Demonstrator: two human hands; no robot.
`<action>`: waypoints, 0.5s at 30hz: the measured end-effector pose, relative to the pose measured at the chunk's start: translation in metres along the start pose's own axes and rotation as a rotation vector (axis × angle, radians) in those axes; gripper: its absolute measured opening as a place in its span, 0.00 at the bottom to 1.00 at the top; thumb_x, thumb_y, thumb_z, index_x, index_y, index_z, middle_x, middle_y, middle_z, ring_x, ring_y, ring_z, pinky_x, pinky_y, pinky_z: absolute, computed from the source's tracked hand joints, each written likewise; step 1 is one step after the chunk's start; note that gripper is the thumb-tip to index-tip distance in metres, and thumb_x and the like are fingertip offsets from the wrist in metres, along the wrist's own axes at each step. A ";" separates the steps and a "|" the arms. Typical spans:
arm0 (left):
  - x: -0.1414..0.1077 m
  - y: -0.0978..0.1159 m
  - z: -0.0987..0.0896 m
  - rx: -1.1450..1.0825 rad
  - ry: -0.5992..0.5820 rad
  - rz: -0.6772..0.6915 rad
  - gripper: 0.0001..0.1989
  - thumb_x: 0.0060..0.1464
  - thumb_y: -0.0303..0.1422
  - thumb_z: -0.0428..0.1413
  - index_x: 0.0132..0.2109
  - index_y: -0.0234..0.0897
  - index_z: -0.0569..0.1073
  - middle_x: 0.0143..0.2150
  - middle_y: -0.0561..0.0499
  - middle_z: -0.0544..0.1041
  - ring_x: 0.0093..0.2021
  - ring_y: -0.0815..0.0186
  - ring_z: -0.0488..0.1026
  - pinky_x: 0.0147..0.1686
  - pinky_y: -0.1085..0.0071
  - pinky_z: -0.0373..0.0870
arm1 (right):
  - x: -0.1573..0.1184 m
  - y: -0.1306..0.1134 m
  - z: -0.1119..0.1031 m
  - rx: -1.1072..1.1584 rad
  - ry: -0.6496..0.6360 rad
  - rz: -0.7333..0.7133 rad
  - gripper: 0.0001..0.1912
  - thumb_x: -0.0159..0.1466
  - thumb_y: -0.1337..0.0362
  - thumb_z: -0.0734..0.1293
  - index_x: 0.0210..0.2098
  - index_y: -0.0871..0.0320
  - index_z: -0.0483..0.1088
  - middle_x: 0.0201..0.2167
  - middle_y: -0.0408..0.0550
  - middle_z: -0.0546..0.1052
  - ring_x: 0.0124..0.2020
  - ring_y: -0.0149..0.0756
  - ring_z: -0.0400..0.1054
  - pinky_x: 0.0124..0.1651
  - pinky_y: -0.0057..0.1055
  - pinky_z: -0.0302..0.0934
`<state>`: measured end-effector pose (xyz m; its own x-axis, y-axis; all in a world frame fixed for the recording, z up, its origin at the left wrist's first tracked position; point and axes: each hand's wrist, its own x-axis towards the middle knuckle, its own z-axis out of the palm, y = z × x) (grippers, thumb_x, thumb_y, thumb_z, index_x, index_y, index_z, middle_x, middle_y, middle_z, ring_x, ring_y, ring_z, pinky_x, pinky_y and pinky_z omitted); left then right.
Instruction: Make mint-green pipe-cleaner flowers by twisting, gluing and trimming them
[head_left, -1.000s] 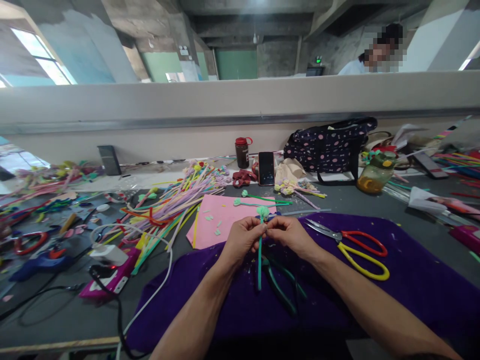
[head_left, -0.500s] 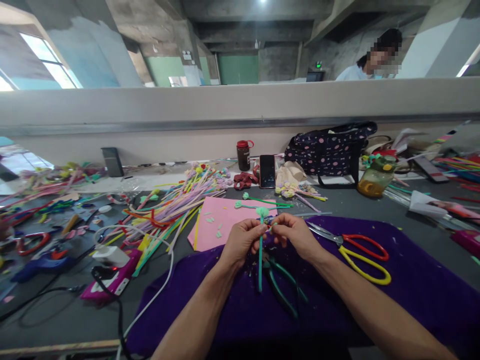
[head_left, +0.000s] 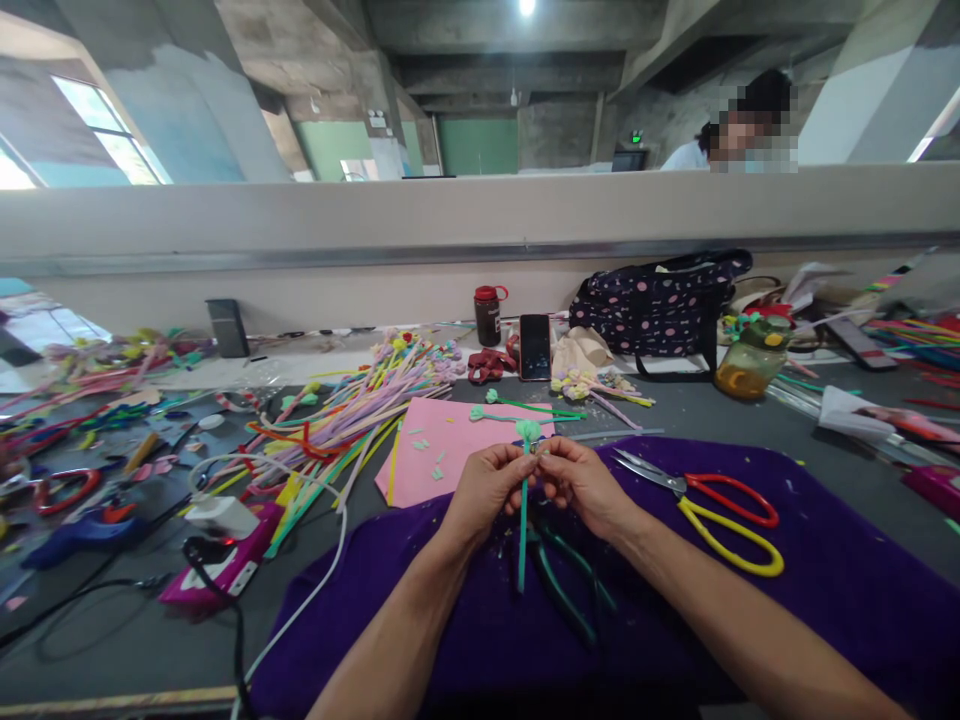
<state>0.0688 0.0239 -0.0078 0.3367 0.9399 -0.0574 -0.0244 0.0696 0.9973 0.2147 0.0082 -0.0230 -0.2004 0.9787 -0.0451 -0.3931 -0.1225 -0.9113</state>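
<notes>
Green stem (head_left: 523,535) hangs pinched in the left fingers (head_left: 516,468); right fingers (head_left: 553,464) press together beside it.

Both hands (head_left: 481,492) close together, fingers (head_left: 512,468) curled, bare forearms (head_left: 401,615) angled inward.

my feed runs dim: one lamp (head_left: 527,7) glares overhead, the windows (head_left: 109,125) at left wash out nearly white, and the purple cloth (head_left: 487,635) sinks toward black. i see stretched edges, soft detail on the green stem (head_left: 523,545), a pixelated head (head_left: 757,115).
</notes>
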 end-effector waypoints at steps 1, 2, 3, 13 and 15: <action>0.000 0.001 0.000 0.017 0.003 0.004 0.16 0.45 0.42 0.57 0.26 0.32 0.68 0.20 0.55 0.70 0.12 0.79 0.59 0.11 0.81 0.53 | 0.000 0.000 0.000 0.015 -0.010 0.006 0.11 0.51 0.59 0.69 0.29 0.58 0.65 0.21 0.41 0.72 0.15 0.22 0.60 0.14 0.17 0.49; -0.001 0.001 0.001 0.033 0.006 0.007 0.16 0.45 0.43 0.57 0.27 0.32 0.67 0.20 0.55 0.70 0.13 0.79 0.59 0.11 0.81 0.53 | 0.001 0.001 -0.001 0.032 -0.017 0.010 0.11 0.51 0.60 0.69 0.29 0.58 0.65 0.21 0.41 0.72 0.15 0.22 0.60 0.14 0.17 0.49; -0.001 0.001 0.001 0.049 0.010 0.007 0.16 0.45 0.43 0.57 0.27 0.32 0.67 0.20 0.55 0.70 0.13 0.78 0.59 0.12 0.81 0.54 | 0.001 0.002 -0.001 0.049 -0.021 0.008 0.11 0.52 0.60 0.69 0.29 0.59 0.65 0.20 0.40 0.72 0.15 0.22 0.60 0.14 0.17 0.49; -0.003 0.003 0.001 0.109 0.022 0.031 0.16 0.44 0.44 0.56 0.28 0.33 0.67 0.20 0.56 0.69 0.13 0.78 0.59 0.11 0.80 0.54 | 0.002 0.008 -0.002 0.096 -0.040 0.011 0.11 0.52 0.61 0.69 0.30 0.60 0.65 0.23 0.41 0.72 0.15 0.21 0.61 0.13 0.15 0.49; -0.003 0.002 0.000 0.135 0.017 0.042 0.16 0.45 0.44 0.56 0.28 0.33 0.67 0.21 0.56 0.69 0.13 0.78 0.59 0.11 0.80 0.54 | 0.002 0.006 -0.003 0.110 -0.074 0.041 0.10 0.52 0.62 0.69 0.29 0.61 0.66 0.22 0.41 0.72 0.15 0.21 0.61 0.13 0.15 0.49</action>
<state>0.0679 0.0214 -0.0053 0.3216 0.9467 -0.0152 0.0890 -0.0142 0.9959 0.2149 0.0103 -0.0301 -0.2825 0.9581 -0.0469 -0.4786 -0.1831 -0.8587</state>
